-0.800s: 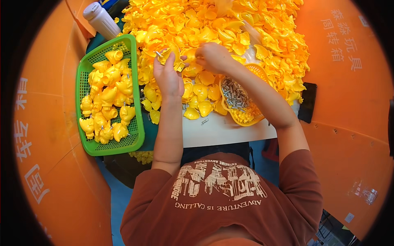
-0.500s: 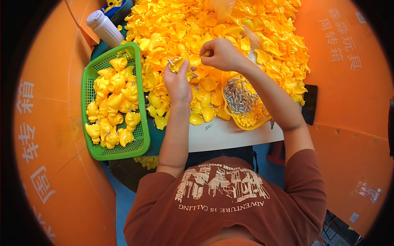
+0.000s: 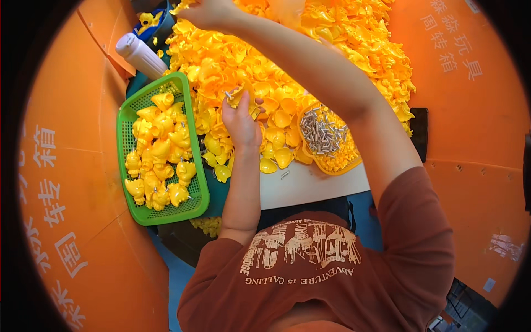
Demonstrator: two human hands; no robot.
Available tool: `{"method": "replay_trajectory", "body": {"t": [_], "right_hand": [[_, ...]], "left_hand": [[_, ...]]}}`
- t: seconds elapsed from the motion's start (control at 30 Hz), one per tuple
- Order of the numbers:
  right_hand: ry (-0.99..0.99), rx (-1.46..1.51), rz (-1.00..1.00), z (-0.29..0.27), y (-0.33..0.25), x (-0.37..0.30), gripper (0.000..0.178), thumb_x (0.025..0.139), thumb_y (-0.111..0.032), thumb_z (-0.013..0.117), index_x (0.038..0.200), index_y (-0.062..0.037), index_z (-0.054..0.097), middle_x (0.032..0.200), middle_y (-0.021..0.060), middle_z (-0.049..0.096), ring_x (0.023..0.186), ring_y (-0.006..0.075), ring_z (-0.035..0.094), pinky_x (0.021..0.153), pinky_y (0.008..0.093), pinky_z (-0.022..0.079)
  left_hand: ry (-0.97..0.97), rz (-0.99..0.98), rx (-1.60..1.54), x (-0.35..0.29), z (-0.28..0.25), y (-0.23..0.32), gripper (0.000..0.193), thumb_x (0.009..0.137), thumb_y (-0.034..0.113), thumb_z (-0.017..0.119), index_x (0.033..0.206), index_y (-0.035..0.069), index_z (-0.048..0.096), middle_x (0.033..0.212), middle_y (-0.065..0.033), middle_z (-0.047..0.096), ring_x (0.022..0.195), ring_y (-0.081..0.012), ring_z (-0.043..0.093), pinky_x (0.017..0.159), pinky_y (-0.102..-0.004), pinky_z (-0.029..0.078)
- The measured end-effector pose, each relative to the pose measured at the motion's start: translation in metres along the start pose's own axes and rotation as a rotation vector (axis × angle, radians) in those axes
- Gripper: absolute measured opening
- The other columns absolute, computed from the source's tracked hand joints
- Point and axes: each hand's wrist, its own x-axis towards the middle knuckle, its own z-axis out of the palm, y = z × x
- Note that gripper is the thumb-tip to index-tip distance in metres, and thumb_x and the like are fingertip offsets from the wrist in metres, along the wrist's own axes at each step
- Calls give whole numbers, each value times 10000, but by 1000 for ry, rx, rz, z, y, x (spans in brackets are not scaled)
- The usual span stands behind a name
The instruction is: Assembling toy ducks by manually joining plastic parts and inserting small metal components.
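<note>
My left hand [image 3: 242, 126] is closed on a yellow plastic shell [image 3: 243, 98], and a short metal pin [image 3: 229, 95] sticks out beside the thumb. It hovers over the near part of a big heap of yellow shells [image 3: 221, 61]. At the far left end of that heap, by the upper edge, is my right hand [image 3: 207, 14]. Its fingers are bent round a yellow plastic piece [image 3: 180, 7], partly cut off by the picture's edge. A yellow basket [image 3: 332, 172] under my right forearm holds metal pins [image 3: 323, 133] and small yellow parts [image 3: 348, 154].
A green basket [image 3: 202, 206] of assembled yellow figures [image 3: 160, 149] stands at left. Behind it are a pale bottle [image 3: 141, 55] and a blue-lined bin [image 3: 157, 25]. A dark phone [image 3: 420, 133] lies at right. Orange panels [image 3: 464, 122] flank the table. A blurred pale shape [image 3: 287, 12] is over the heap.
My right hand has swung from near the left hand to the far left end of the heap. The left hand still holds the shell. The view has shifted slightly.
</note>
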Motion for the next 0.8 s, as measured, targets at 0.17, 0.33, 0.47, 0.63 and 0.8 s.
{"method": "replay_trajectory", "body": {"t": [0.17, 0.33, 0.47, 0.63, 0.8], "right_hand": [[-238, -506, -57, -43, 69, -99, 210, 734, -244, 612, 802, -52, 665, 744, 143, 643, 699, 292, 626, 652, 374, 496], [-452, -673, 87, -47, 68, -151, 169, 705, -178, 596, 845, -118, 669, 858, 109, 653, 804, 293, 629, 663, 410, 506], [-430, -851, 91, -44, 78, -160, 135, 733, -182, 611, 828, -102, 663, 828, 92, 631, 795, 281, 619, 662, 392, 496], [-171, -578, -6, -75, 42, -181, 114, 748, -164, 633, 823, -78, 646, 773, 80, 613, 747, 272, 604, 641, 362, 482], [37, -327, -44, -79, 8, -225, 133, 730, -76, 674, 840, -43, 606, 726, 87, 596, 606, 232, 591, 527, 300, 469]], "left_hand": [[-36, -56, -22, -4, 14, 0, 189, 860, 67, 542, 1039, 74, 480, 892, -55, 573, 668, -171, 577, 519, -281, 456], [-8, -1, -33, 0, 10, 2, 165, 870, 80, 528, 1026, 79, 476, 891, -54, 569, 673, -175, 576, 517, -282, 453], [-11, -18, -19, -2, 14, -1, 165, 865, 77, 541, 1016, 82, 474, 885, -49, 569, 657, -171, 572, 517, -281, 456], [-78, 29, 66, -11, 22, -5, 292, 787, -7, 633, 1015, 64, 464, 868, -66, 592, 656, -169, 599, 495, -252, 455], [-173, 25, 87, -22, 26, -12, 391, 720, -67, 687, 1014, 47, 457, 839, -110, 618, 629, -171, 621, 468, -229, 449]]}}
